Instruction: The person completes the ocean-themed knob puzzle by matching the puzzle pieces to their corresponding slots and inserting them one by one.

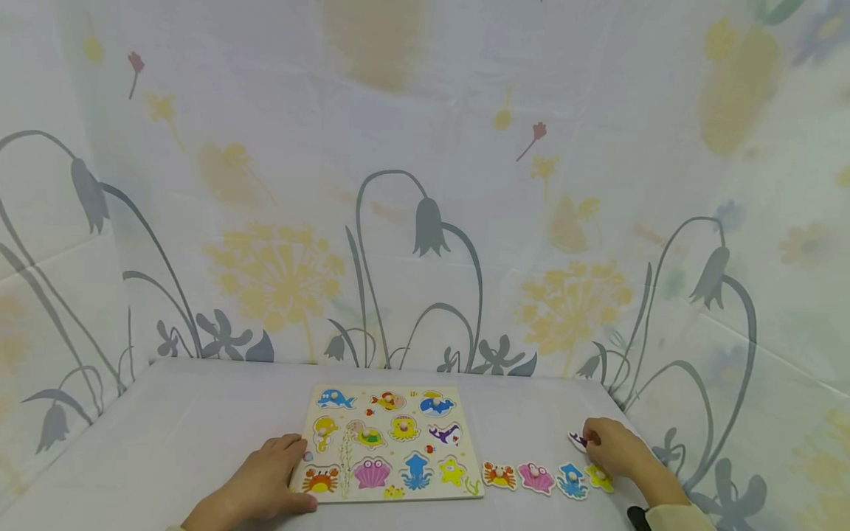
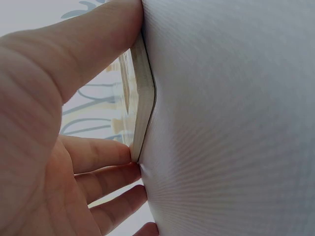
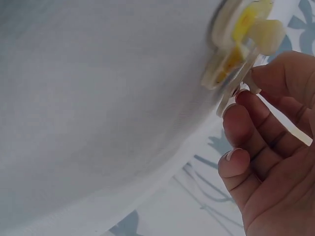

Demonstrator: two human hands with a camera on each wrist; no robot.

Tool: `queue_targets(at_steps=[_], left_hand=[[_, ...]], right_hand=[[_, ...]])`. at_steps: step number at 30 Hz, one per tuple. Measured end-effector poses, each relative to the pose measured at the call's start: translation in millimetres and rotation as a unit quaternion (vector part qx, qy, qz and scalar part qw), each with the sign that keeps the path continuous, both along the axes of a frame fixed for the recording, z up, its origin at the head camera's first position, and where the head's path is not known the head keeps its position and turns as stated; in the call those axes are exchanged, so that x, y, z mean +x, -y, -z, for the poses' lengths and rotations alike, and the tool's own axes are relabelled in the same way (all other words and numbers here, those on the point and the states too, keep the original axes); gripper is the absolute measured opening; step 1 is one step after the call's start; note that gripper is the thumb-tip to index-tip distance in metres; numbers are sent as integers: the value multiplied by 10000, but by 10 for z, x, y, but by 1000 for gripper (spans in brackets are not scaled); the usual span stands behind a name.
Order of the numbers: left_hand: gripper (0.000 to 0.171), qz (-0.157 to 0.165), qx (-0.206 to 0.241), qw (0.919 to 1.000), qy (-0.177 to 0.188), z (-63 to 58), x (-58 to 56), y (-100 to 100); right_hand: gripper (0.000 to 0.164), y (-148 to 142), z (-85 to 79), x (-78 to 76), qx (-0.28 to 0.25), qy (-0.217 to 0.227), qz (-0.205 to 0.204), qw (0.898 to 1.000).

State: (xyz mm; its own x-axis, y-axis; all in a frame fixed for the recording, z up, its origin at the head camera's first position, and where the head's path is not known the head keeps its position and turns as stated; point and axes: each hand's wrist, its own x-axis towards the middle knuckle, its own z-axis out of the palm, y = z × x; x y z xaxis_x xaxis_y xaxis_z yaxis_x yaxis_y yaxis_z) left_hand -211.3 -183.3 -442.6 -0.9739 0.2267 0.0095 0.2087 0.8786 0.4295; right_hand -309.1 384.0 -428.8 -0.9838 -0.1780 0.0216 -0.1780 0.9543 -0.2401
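A wooden peg puzzle board with printed sea animals lies flat on the table. My left hand rests at its near left corner; in the left wrist view, the thumb and nearly straight fingers touch its edges. To the right of the board, my right hand pinches a purple-and-white whale-shaped puzzle piece, mostly hidden by the fingers. Seen from the right wrist, that piece is edge-on at the fingertips, beside the yellow starfish piece.
Right of the board, a crab piece, a pink shell piece, a blue squid piece and a yellow starfish piece lie in a row. Floral cloth hangs behind the white table.
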Motion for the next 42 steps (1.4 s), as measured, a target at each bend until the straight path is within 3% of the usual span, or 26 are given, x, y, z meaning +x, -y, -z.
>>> queue_targets(at_steps=[13, 25, 42], left_hand=[[93, -47, 67, 10000, 35, -34, 26, -6], [92, -30, 49, 10000, -18, -12, 20, 4], [93, 22, -87, 9999, -53, -39, 32, -14]], right_hand=[[11, 419, -92, -55, 99, -576, -644, 9962], [11, 1034, -159, -72, 160, -813, -1253, 9887], [8, 1741, -156, -94, 181, -501, -1870, 9809]])
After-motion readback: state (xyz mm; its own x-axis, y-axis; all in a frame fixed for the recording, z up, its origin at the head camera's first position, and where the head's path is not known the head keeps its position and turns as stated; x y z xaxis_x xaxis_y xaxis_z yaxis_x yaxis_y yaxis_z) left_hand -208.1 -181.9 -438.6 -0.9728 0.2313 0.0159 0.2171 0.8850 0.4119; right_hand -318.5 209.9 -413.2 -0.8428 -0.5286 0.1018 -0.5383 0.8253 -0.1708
